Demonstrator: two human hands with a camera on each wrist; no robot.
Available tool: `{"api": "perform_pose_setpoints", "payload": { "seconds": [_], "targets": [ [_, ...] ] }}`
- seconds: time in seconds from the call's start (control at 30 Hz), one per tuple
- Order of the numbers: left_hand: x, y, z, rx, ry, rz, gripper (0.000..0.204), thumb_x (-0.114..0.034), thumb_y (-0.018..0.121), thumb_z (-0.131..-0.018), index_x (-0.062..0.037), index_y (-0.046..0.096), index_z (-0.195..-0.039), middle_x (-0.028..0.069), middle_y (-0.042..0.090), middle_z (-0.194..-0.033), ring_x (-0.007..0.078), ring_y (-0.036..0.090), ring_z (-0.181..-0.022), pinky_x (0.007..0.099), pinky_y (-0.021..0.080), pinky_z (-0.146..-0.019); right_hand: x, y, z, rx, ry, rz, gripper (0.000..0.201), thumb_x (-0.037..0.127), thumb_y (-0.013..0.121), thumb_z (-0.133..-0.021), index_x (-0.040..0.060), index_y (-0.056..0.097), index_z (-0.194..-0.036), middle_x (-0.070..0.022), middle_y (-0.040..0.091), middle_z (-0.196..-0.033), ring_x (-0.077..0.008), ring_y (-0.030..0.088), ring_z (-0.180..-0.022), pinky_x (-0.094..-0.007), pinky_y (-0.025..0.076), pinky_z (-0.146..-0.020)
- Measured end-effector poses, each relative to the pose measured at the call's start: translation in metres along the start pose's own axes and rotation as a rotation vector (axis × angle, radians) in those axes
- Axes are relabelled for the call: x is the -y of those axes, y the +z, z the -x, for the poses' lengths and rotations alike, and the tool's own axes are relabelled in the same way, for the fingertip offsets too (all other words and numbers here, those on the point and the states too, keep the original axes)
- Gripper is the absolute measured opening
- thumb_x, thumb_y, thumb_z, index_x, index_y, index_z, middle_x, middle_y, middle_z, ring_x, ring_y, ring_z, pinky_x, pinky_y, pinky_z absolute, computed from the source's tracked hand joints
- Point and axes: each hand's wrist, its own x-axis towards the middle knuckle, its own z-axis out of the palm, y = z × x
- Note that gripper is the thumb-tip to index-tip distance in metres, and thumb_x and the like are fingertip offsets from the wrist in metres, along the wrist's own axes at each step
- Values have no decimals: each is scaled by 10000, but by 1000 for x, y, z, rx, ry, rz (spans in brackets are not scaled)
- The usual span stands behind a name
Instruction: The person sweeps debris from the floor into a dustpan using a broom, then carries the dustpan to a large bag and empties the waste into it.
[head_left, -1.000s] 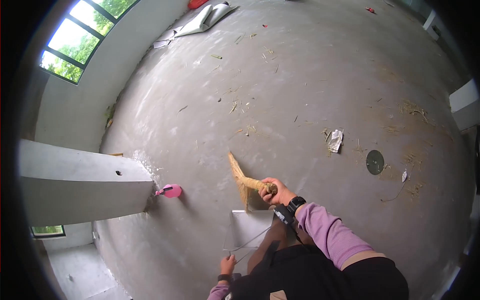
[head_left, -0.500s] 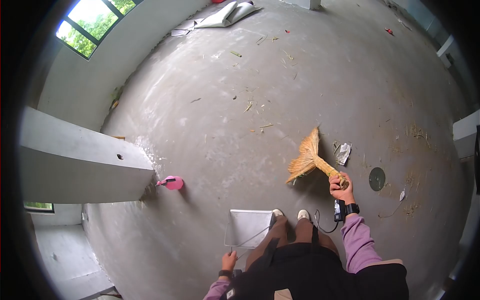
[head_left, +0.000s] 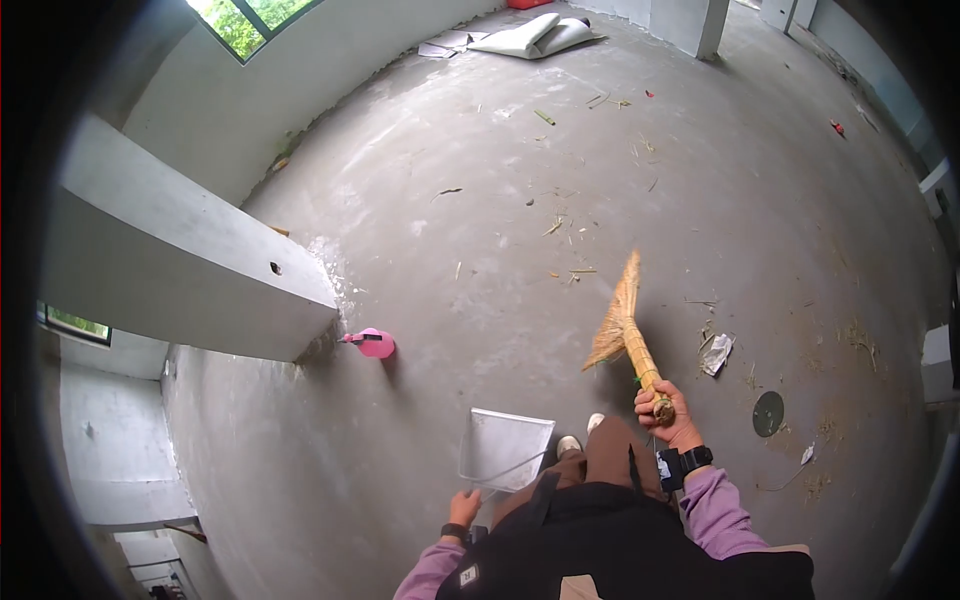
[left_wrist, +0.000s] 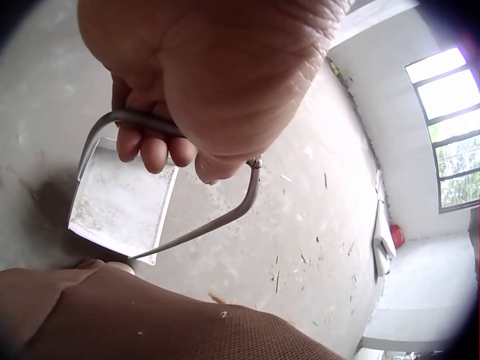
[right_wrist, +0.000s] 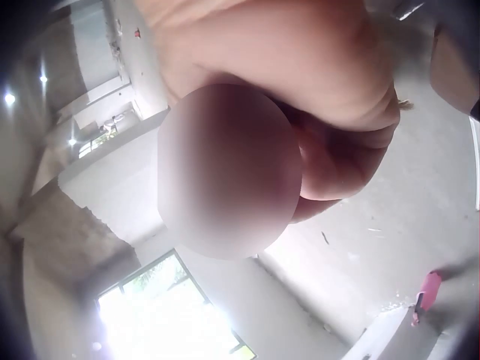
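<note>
Straw broom [head_left: 634, 345] gripped by its stalk, the right hand [head_left: 668, 412] is held out ahead in the head view; the left hand [head_left: 465, 507] hangs low by the dustpan [head_left: 508, 442], near the shoes [head_left: 596, 422]. Left wrist view: fingers [left_wrist: 154, 155] curl round the pan's grey handle [left_wrist: 142, 119]. Right wrist view: a blur masks what the hand holds.

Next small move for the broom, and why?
I'd probably shift the broom to the far side of the white scrap: it now sits between the scrap and the dustpan, so likely can't sweep that way yet. The right hand grips the broom; the left hand holds the dustpan.
</note>
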Motion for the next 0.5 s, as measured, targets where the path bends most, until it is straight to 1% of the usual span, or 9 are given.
{"api": "perform_pose_setpoints", "payload": {
  "seconds": [0.07, 0.17, 0.2, 0.27, 0.33, 0.4, 0.43, 0.47, 0.5],
  "targets": [
    [-17, -3, 4, 2, -22, -21, 378, -323, 556, -778, 48, 614, -727, 102, 616, -640, 178, 599, -596, 302, 464, -575, -6, 12, -26, -8, 88, 139, 223, 215, 561, -783, 69, 443, -903, 27, 479, -705, -98, 475, -575, -233, 334, -476],
    [-43, -10, 6, -26, -38, -11, 378, -327, 557, -777, 43, 620, -730, 102, 621, -645, 178, 600, -607, 311, 462, -586, -19, 44, -75, -24, 232, 195, 213, 191, 555, -783, 64, 436, -906, 19, 484, -707, -103, 480, -577, -236, 344, -477],
    [-45, -11, 5, -38, -57, -1, 377, -326, 557, -778, 43, 621, -729, 104, 622, -646, 179, 601, -610, 313, 462, -588, -22, 53, -94, -31, 286, 199, 209, 182, 553, -784, 62, 435, -907, 15, 487, -709, -105, 481, -577, -238, 348, -478],
    [-46, -14, -3, -59, -77, 38, 373, -321, 555, -773, 44, 630, -757, 117, 623, -644, 199, 600, -613, 326, 456, -599, -29, 61, -140, 35, 383, 186, 196, 157, 539, -794, 71, 419, -922, -2, 493, -712, -116, 483, -575, -234, 364, -472],
    [-40, -15, -12, -71, -93, 45, 376, -321, 551, -772, 45, 635, -770, 125, 625, -651, 211, 599, -617, 333, 452, -608, -37, 74, -185, 30, 477, 162, 187, 138, 572, -784, 105, 421, -889, -8, 502, -680, -123, 501, -539, -227, 384, -429],
    [-37, -20, -22, -66, -107, 16, 382, -325, 545, -775, 46, 637, -767, 128, 630, -665, 214, 598, -622, 334, 451, -614, -42, 91, -228, 2, 516, 191, 211, 115, 592, -776, 92, 425, -903, -22, 504, -667, -131, 516, -530, -230, 419, -415],
    [-54, -28, -19, -19, -130, -15, 366, -290, 575, -807, 72, 604, -763, 112, 627, -679, 180, 604, -640, 285, 467, -606, -45, 107, -245, -30, 498, 129, 229, 99, 604, -768, 77, 429, -914, -34, 504, -657, -138, 530, -542, -241, 455, -428],
    [-60, -30, -23, -42, -135, 17, 359, -285, 574, -812, 70, 603, -767, 113, 628, -686, 178, 603, -643, 285, 468, -608, -43, 121, -257, -36, 496, 155, 240, 80, 609, -755, 62, 432, -916, -32, 500, -648, -141, 529, -539, -242, 471, -441],
    [-64, -33, -24, -63, -143, 46, 352, -280, 573, -817, 68, 603, -771, 113, 630, -694, 176, 602, -646, 284, 469, -610, -39, 130, -273, -30, 539, 131, 225, 97, 600, -762, 58, 432, -907, -31, 503, -656, -133, 527, -540, -233, 450, -428]
  ]
}}
